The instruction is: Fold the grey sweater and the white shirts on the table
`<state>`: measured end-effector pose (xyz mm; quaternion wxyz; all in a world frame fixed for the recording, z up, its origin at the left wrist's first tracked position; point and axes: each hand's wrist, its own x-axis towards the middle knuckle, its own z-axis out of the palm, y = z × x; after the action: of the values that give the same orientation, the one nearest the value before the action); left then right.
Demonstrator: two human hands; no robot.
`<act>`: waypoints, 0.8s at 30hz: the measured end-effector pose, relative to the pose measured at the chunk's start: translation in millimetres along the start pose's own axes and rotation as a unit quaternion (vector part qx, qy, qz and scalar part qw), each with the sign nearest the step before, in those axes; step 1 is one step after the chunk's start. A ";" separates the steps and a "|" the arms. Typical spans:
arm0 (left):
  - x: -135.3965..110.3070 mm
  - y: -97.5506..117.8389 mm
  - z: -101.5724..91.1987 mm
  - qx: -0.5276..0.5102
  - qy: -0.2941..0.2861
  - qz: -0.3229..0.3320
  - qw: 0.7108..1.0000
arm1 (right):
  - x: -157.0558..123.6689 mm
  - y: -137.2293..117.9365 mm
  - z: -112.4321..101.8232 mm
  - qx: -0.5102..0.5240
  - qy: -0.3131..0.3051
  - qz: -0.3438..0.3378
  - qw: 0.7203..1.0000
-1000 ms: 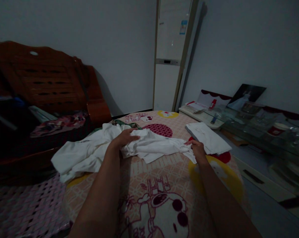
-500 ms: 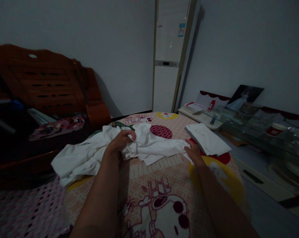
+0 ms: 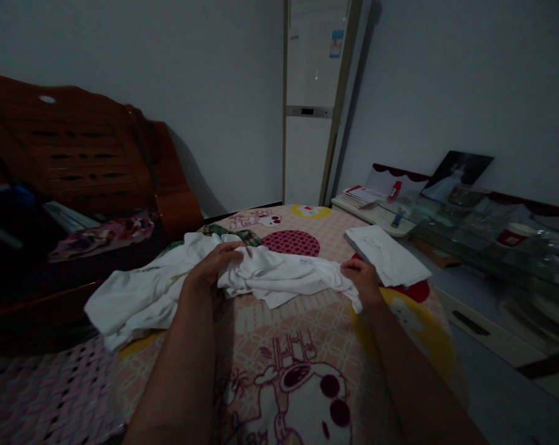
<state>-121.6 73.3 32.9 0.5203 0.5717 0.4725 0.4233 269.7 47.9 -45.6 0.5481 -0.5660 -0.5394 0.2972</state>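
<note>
A crumpled white garment lies stretched across a pink cartoon-print blanket. My left hand is closed on a bunched fold at its left part. The garment's right end is pinched in my right hand. More white clothing is heaped to the left of my left arm. A folded white garment lies flat just beyond my right hand.
A dark wooden bench with floral fabric stands at the left. A tall white air conditioner is in the far corner. At the right, a low glass-topped cabinet carries papers, a cup and a framed picture.
My left hand gathered the cloth and curled round a fold, then drew slightly left. My right hand stayed on the garment's right end. The view shifted a little.
</note>
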 end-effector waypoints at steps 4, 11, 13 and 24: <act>-2.3 0.3 3.6 0.072 0.036 0.002 0.997 | -6.7 -4.3 -1.6 0.009 -0.015 0.025 1.000; 6.8 -2.8 8.8 0.019 0.129 0.097 0.987 | -9.1 -3.9 -4.3 -0.056 -0.012 -0.002 0.998; 10.4 -3.2 9.7 -0.034 0.144 0.114 0.982 | -6.0 2.7 -3.6 0.000 0.029 0.008 1.000; 15.4 3.1 2.8 -0.177 0.195 0.169 0.950 | -1.8 -18.0 -5.9 0.262 0.133 0.036 0.955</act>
<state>-115.5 87.9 35.6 0.4314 0.4482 0.3788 0.6852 269.6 41.2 -27.8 0.7330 -0.4562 -0.3443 0.3690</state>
